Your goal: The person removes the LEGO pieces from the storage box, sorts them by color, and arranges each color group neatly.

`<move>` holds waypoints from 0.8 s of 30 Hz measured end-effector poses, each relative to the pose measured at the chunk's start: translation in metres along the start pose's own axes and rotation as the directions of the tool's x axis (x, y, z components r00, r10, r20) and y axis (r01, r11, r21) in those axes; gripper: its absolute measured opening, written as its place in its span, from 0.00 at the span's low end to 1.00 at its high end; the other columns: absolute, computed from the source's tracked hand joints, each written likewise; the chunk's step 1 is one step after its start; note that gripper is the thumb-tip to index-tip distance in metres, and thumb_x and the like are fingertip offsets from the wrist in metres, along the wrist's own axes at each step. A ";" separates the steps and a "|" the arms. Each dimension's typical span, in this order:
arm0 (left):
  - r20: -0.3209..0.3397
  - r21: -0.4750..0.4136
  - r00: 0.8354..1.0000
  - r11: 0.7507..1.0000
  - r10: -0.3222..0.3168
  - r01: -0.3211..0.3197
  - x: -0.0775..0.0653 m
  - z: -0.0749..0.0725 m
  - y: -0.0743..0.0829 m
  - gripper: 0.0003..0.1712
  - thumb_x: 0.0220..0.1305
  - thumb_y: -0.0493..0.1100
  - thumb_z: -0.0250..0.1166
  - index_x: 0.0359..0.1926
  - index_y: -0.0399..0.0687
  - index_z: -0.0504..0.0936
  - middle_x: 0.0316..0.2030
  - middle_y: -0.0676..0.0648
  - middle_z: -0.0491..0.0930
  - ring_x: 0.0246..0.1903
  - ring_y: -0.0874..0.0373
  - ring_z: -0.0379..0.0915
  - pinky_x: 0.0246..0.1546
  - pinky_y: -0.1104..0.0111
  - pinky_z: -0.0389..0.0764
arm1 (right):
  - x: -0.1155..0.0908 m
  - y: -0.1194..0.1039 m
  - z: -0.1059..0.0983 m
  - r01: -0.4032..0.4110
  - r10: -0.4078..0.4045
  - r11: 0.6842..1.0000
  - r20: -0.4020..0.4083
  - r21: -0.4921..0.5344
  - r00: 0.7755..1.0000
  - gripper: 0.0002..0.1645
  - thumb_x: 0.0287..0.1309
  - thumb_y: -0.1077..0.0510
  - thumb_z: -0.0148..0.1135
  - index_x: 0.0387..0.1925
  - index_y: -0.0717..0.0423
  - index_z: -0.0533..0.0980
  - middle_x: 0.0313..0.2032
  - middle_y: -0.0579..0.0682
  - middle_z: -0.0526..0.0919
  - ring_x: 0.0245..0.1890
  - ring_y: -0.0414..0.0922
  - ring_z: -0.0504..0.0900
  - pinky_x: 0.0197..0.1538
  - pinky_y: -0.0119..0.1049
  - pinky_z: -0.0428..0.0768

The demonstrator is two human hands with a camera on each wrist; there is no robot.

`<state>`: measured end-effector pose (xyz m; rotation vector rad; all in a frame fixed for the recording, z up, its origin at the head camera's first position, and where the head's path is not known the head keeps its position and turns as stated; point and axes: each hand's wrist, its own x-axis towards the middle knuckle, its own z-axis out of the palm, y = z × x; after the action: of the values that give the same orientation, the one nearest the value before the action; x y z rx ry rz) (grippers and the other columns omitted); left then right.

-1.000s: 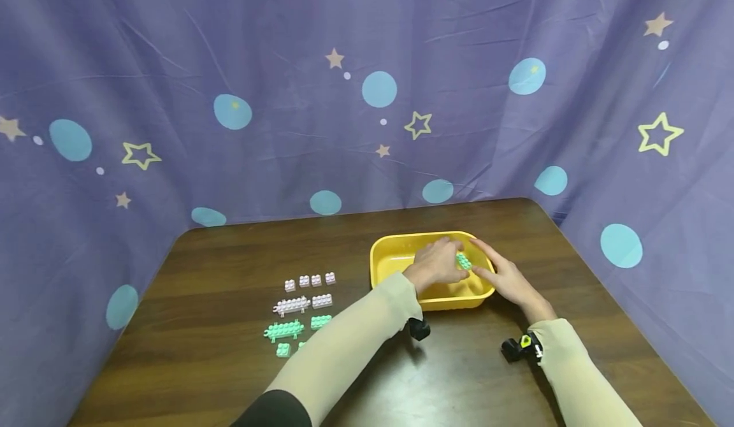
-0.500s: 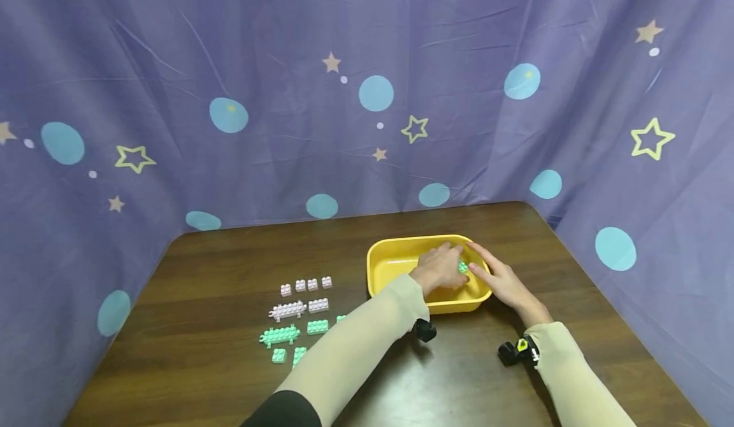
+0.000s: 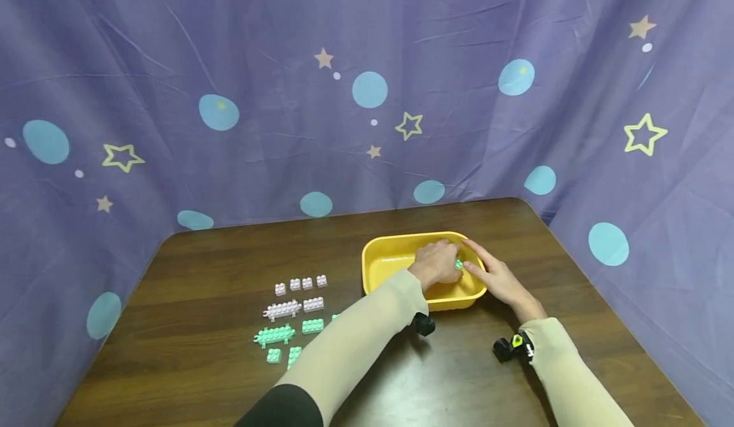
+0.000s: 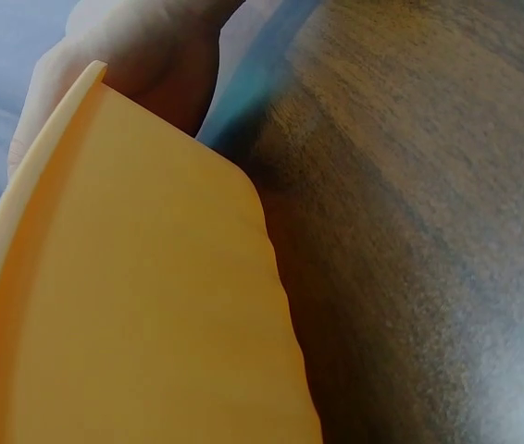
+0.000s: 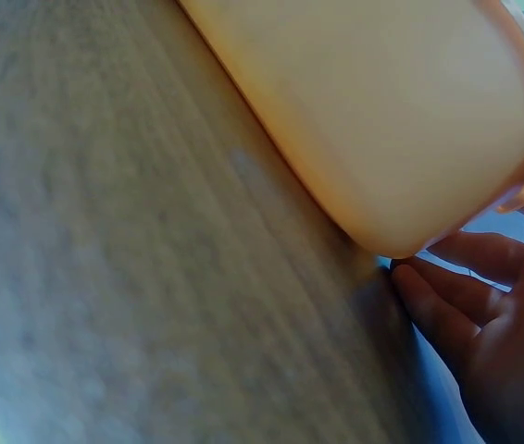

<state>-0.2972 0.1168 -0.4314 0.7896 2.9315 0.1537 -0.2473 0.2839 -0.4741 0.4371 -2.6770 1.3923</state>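
My left hand (image 3: 437, 264) reaches down into the yellow tray (image 3: 392, 242), its fingers bent at a small green toy brick (image 3: 459, 264). Part of that brick is covered by the fingers, and the grip on it looks like a pinch. At the tray's right end my right hand (image 3: 500, 280) holds the wall, thumb over the rim and other fingers outside. The right wrist view shows those fingers (image 5: 442, 301) against the outside of the tray's corner. In the left wrist view the tray's outer wall (image 4: 151, 277) fills the front, with the right hand (image 4: 165, 69) beyond it.
Left of the tray lie several small pale pink bricks (image 3: 295, 283), a longer pale brick (image 3: 313, 304), a pale piece with side pegs (image 3: 282, 310), a green pegged piece (image 3: 274, 335) and several green bricks (image 3: 312, 326). A patterned purple curtain (image 3: 258, 95) hangs behind the wooden table (image 3: 172, 299).
The left fingers have closed in around the green brick, so less of it shows. The right hand keeps its place on the tray's end. The head view has shifted slightly.
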 end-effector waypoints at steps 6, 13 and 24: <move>-0.007 0.008 1.000 1.000 0.015 -0.015 0.000 0.000 -0.001 0.14 0.55 0.50 0.69 0.44 0.64 0.80 0.39 0.56 0.76 0.36 0.57 0.75 0.33 0.59 0.77 | 0.001 0.000 0.000 0.001 -0.001 1.000 -0.001 -0.008 1.000 0.34 0.70 0.47 0.52 0.74 0.43 0.57 0.71 0.59 0.62 0.68 0.60 0.63 0.65 0.59 0.61; -0.017 -0.012 1.000 1.000 0.022 -0.022 -0.001 -0.001 -0.005 0.11 0.55 0.49 0.68 0.40 0.62 0.80 0.36 0.56 0.76 0.32 0.59 0.72 0.29 0.60 0.75 | 0.001 -0.001 0.000 0.003 -0.003 1.000 0.003 -0.021 1.000 0.34 0.70 0.46 0.52 0.74 0.44 0.57 0.71 0.60 0.62 0.67 0.61 0.64 0.65 0.59 0.61; 0.000 -0.012 0.999 0.999 0.051 -0.051 -0.010 -0.011 -0.015 0.23 0.54 0.51 0.69 0.53 0.62 0.81 0.46 0.55 0.79 0.39 0.58 0.76 0.32 0.60 0.78 | 0.000 0.000 0.000 0.017 -0.017 0.999 -0.008 -0.039 1.000 0.34 0.70 0.48 0.53 0.73 0.45 0.58 0.70 0.60 0.63 0.66 0.60 0.65 0.64 0.57 0.63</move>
<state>-0.2972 0.0977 -0.4217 0.8623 2.9090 0.1751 -0.2469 0.2836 -0.4739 0.4486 -2.6823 1.3328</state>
